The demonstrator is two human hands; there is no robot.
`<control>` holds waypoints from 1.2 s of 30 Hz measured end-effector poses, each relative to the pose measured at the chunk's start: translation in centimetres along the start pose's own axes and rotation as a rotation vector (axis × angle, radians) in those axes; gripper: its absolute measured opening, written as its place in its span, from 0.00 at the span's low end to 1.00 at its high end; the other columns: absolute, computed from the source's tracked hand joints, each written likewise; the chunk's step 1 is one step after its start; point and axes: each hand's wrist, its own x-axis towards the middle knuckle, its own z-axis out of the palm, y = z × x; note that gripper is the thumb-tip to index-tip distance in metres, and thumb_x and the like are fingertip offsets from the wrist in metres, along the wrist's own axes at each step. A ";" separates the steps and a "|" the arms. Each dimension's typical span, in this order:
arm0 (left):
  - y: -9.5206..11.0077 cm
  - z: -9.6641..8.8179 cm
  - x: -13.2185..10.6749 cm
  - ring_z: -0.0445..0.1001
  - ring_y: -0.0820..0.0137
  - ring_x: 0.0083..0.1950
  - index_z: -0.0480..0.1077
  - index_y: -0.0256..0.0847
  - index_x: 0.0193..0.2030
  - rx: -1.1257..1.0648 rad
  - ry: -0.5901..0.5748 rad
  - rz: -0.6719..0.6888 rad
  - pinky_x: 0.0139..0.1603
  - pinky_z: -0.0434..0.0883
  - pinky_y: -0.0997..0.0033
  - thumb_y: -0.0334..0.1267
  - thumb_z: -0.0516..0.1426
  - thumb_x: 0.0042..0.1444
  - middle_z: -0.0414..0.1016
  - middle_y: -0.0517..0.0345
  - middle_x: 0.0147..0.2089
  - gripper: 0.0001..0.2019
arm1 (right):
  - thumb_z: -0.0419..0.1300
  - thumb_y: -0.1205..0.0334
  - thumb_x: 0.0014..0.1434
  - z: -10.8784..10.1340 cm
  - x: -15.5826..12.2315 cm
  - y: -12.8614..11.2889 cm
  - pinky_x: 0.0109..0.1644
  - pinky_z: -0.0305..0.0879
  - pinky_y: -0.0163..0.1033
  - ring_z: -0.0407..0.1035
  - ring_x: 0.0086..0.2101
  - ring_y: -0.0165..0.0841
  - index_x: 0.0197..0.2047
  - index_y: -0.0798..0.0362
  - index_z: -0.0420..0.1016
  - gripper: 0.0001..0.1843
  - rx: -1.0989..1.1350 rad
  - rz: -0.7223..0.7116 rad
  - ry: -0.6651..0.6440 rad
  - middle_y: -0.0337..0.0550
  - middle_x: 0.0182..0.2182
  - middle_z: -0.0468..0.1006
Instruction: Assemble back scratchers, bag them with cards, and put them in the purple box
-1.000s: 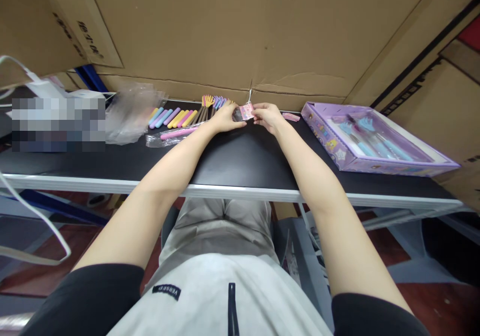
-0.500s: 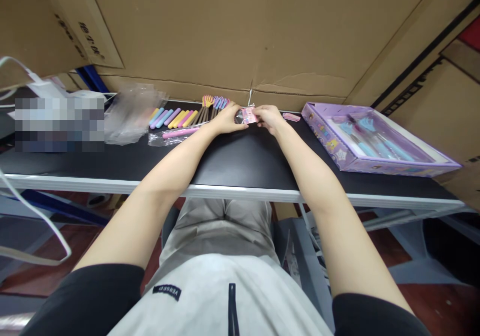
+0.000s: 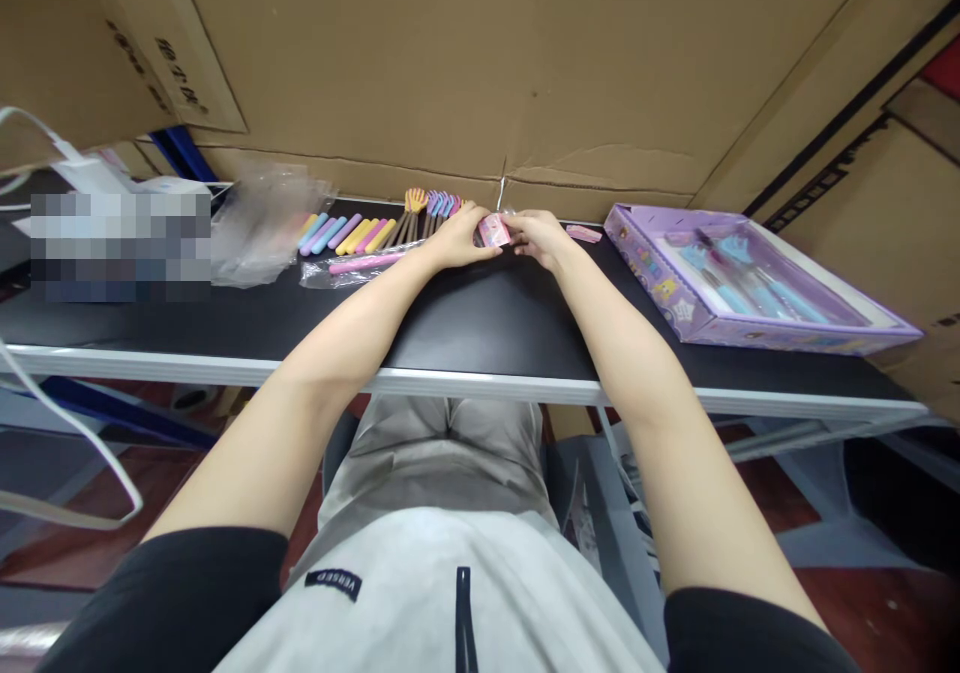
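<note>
At the far side of the black table (image 3: 480,323), my left hand (image 3: 452,238) and my right hand (image 3: 536,233) meet. Both pinch a small pink packet (image 3: 493,230) between their fingertips. Its left end is covered by my left fingers. Just left of my left hand lie a row of coloured utensils (image 3: 375,232) with pastel handles and a pink utensil in a clear bag (image 3: 352,266).
A purple gift box (image 3: 739,278) with blue utensils inside sits at the right. A small pink piece (image 3: 583,234) lies right of my right hand. Crumpled clear plastic bags (image 3: 259,218) lie at the left. Cardboard walls (image 3: 480,73) stand behind the table.
Both hands have closed in tighter round the pink packet, which now shows less between the fingers. The arms stay where they were.
</note>
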 end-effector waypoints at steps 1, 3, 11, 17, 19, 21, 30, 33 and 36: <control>0.0 0.0 0.0 0.76 0.45 0.63 0.74 0.35 0.59 0.003 0.003 -0.005 0.69 0.70 0.45 0.45 0.69 0.56 0.79 0.37 0.57 0.27 | 0.69 0.70 0.68 -0.1 0.0 0.0 0.25 0.58 0.29 0.65 0.23 0.24 0.30 0.54 0.71 0.15 -0.024 -0.019 0.000 0.37 0.23 0.74; 0.0 -0.1 0.0 0.76 0.45 0.63 0.74 0.35 0.59 0.005 0.003 -0.020 0.69 0.70 0.44 0.46 0.69 0.56 0.79 0.37 0.57 0.27 | 0.70 0.72 0.65 0.0 0.1 -0.1 0.24 0.57 0.29 0.64 0.23 0.24 0.28 0.54 0.71 0.16 -0.082 -0.076 0.036 0.37 0.23 0.74; -0.1 -0.2 0.0 0.77 0.46 0.61 0.74 0.35 0.57 -0.011 0.029 -0.041 0.67 0.72 0.47 0.43 0.69 0.56 0.79 0.38 0.56 0.24 | 0.71 0.59 0.69 0.6 -0.4 -1.0 0.27 0.63 0.28 0.69 0.24 0.24 0.30 0.54 0.70 0.19 0.004 -0.115 0.050 0.36 0.25 0.74; 0.1 -0.3 0.0 0.77 0.45 0.62 0.74 0.36 0.57 -0.029 0.043 -0.053 0.69 0.71 0.46 0.42 0.70 0.55 0.80 0.37 0.57 0.24 | 0.65 0.69 0.73 0.4 -0.5 -0.7 0.30 0.66 0.26 0.67 0.23 0.22 0.32 0.56 0.72 0.15 0.085 -0.040 -0.006 0.36 0.23 0.74; 0.4 -0.6 -0.1 0.77 0.44 0.62 0.74 0.36 0.56 -0.025 0.026 -0.066 0.69 0.71 0.46 0.42 0.70 0.56 0.80 0.38 0.56 0.23 | 0.65 0.73 0.72 0.5 -0.5 -0.5 0.29 0.65 0.26 0.66 0.22 0.21 0.30 0.57 0.72 0.16 0.059 -0.030 -0.027 0.36 0.21 0.73; 0.7 -0.8 -0.2 0.77 0.45 0.62 0.75 0.35 0.55 -0.020 0.015 -0.077 0.69 0.71 0.46 0.42 0.69 0.56 0.80 0.38 0.56 0.23 | 0.67 0.73 0.70 0.6 -0.6 -0.5 0.27 0.64 0.26 0.67 0.21 0.22 0.28 0.57 0.72 0.18 0.032 -0.043 -0.037 0.36 0.20 0.73; 0.6 -0.8 -0.1 0.78 0.48 0.59 0.77 0.37 0.53 -0.042 0.023 -0.055 0.66 0.72 0.50 0.44 0.68 0.57 0.82 0.41 0.52 0.20 | 0.64 0.74 0.72 0.6 -0.4 -0.3 0.24 0.64 0.26 0.67 0.21 0.22 0.27 0.57 0.74 0.19 -0.036 -0.081 -0.044 0.36 0.20 0.74; 0.5 -0.8 -0.1 0.79 0.48 0.60 0.77 0.35 0.55 -0.033 0.010 -0.048 0.65 0.72 0.51 0.44 0.68 0.58 0.82 0.40 0.53 0.22 | 0.65 0.77 0.69 0.7 -0.4 -0.2 0.23 0.61 0.25 0.65 0.20 0.22 0.25 0.56 0.72 0.20 -0.118 -0.093 -0.006 0.35 0.18 0.71; 0.5 -0.7 -0.2 0.79 0.47 0.61 0.76 0.34 0.57 -0.018 0.011 -0.050 0.66 0.72 0.51 0.44 0.69 0.57 0.82 0.39 0.56 0.25 | 0.67 0.79 0.67 0.9 -0.6 -0.3 0.23 0.60 0.25 0.64 0.20 0.22 0.24 0.55 0.70 0.21 -0.164 -0.118 0.027 0.34 0.17 0.69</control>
